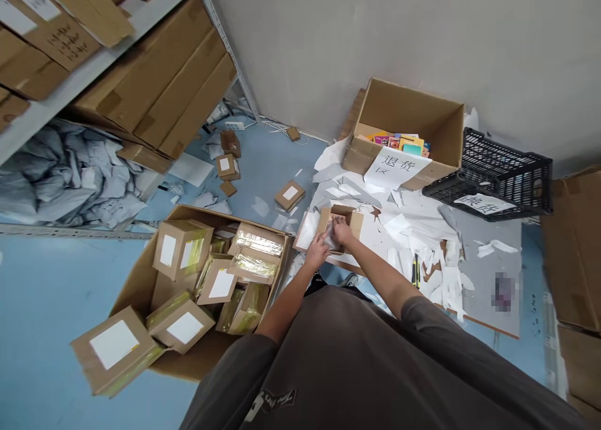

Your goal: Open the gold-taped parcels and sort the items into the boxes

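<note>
A small opened cardboard box (355, 225) rests on the paper-littered table, flaps spread. My right hand (342, 230) reaches into it with fingers curled at a pale, translucent plastic wrapping (330, 236). At the box's near left side is my left hand (318, 251), its fingers closed at the lower edge of the same wrapping. What lies inside the wrapping cannot be made out. To my left stands a large carton (129, 280) filled with several taped, labelled parcels (223, 284).
Behind the work spot are a big open carton (399, 107) with colourful packs and a black crate (509, 173). A yellow-black cutter (416, 271) lies among paper scraps (436, 248). Shelving (117, 54) with boxes stands left; small boxes (290, 194) lie on the blue floor.
</note>
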Motion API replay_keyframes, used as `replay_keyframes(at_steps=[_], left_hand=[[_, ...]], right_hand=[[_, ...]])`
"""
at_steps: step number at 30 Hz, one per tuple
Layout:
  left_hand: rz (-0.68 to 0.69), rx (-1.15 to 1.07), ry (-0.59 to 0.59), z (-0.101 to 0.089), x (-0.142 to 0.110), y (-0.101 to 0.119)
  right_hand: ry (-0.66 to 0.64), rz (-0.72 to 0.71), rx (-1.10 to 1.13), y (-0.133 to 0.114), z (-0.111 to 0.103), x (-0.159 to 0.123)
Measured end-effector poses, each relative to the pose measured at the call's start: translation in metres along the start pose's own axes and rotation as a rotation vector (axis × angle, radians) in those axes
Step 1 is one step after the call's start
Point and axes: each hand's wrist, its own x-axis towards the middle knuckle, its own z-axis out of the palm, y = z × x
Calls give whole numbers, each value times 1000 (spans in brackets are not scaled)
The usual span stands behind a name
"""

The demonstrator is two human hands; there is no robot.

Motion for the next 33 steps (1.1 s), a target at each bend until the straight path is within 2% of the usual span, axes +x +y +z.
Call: replay_keyframes(at_steps=[3, 6, 10, 14, 19, 22, 25, 27, 30, 33], left_hand=[[-12, 1, 2, 3, -6, -1], [-39, 13, 14, 7, -9, -1], [-52, 33, 15, 8, -11, 0], [-63, 36, 19, 4, -11, 2], [-62, -1, 12, 0, -9, 1], [-57, -18, 37, -2, -9, -1], [-39, -23, 56, -5, -11, -3], [-21, -7, 57, -8, -12, -4], [-21, 42, 49, -14, -13, -5], [-54, 99, 52, -24, -11, -4]], right_hand=[[-39, 128, -16, -6, 15, 31], [-50, 191, -42, -7, 28, 50], [-10, 210, -103, -6, 34, 51], [-32, 160, -162, -8, 22, 43], [-150, 43, -67, -21, -2, 29], [-115, -4, -41, -28, -23, 18], [-66, -47, -15, -22, -56, 5], [-51, -116, 2, -8, -82, -8], [-42, -216, 68, 28, -120, -33], [15, -169, 158, 77, -145, -65]])
